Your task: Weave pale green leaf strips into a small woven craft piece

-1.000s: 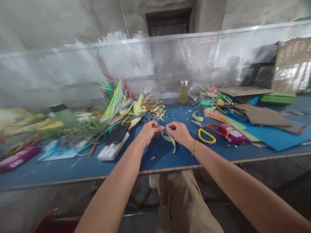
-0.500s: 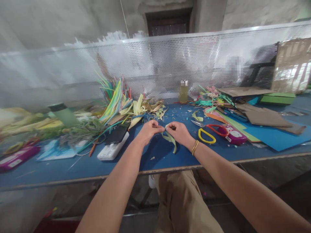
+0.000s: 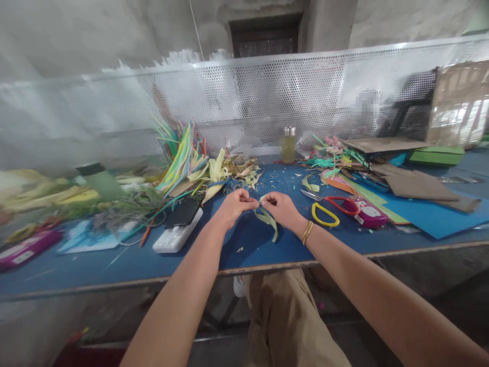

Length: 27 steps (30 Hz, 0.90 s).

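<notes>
Above the blue bench (image 3: pixel 290 252), a pale green strip (image 3: pixel 270 220) is pinched in the grip of the right hand (image 3: pixel 281 208), its loose end hanging. The grip of the left hand (image 3: pixel 234 208) is narrow, just beside it; whether the strip is caught there cannot be told. Light pinching, without creasing, seems advisable.

"Where's that camera looking from?"

"Up on the wearer's own head, facing forward and tipped down over the blue table (image 3: pixel 244 252)."

"Close in, is it?"

"Near enough that the forearms (image 3: pixel 183 288) run up from the bottom edge, with the left hand (image 3: pixel 234 208) and right hand (image 3: pixel 281 208) about mid-view and the tan trousers (image 3: pixel 290 321) below."

"And farther off?"

"A wide sweep, past the perforated metal screen (image 3: pixel 305 94) to the grey wall (image 3: pixel 95 35)."
</notes>
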Motion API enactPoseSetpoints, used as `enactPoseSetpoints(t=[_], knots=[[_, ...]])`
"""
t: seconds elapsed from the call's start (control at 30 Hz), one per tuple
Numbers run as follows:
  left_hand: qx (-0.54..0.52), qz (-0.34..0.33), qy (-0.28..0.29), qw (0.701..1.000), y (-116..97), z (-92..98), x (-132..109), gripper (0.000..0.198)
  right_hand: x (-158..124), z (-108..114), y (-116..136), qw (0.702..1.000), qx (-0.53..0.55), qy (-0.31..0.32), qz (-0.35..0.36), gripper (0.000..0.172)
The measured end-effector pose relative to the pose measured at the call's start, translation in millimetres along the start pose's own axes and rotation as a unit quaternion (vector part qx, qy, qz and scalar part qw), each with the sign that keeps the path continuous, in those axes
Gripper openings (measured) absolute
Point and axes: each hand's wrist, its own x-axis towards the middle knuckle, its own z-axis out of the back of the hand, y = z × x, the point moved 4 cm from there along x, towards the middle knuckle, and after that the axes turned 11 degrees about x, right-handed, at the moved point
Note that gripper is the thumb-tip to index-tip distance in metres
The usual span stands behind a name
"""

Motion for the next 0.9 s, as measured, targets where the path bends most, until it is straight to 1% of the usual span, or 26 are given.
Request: enactPoseSetpoints(t=[0.13, 0.3, 0.43, 0.53, 0.63, 0.7, 0.77, 0.9], knots=[[0.002, -0.011, -0.01, 1.0, -2, -0.3, -1, 0.046, 0, 0, -1, 1.0, -0.018, 0.0, 0.005, 0.013], [0.031, -0.024, -0.027, 0.999, -5, -1.3, -2, 0.046, -1, 0, 1, 0.999, -0.043, -0.001, 0.017, 0.01], [0.041, -0.043, -0.049, 0.997, -8, -3.3, -4, 0.045, -3, 0, 7, 0.996, -0.075, -0.009, 0.043, 0.009], [0.063, -0.069, -0.081, 0.992, -12, -5.7, -7, 0.04, -4, 0, 11, 0.993, -0.095, -0.024, 0.061, 0.01], [0.118, -0.103, -0.13, 0.979, -17, -8.8, -10, 0.035, -5, 1, 14, 0.992, -0.104, -0.041, 0.061, 0.01], [0.137, -0.132, -0.157, 0.969, -19, -11.3, -11, 0.033, -5, 2, 15, 0.992, -0.099, -0.053, 0.061, 0.01], [0.135, -0.163, -0.175, 0.962, -20, -13.4, -11, 0.033, -5, 3, 17, 0.993, -0.081, -0.058, 0.065, 0.011], [0.122, -0.203, -0.181, 0.954, -18, -14.0, -10, 0.031, -4, 4, 16, 0.997, -0.017, -0.047, 0.053, 0.016]])
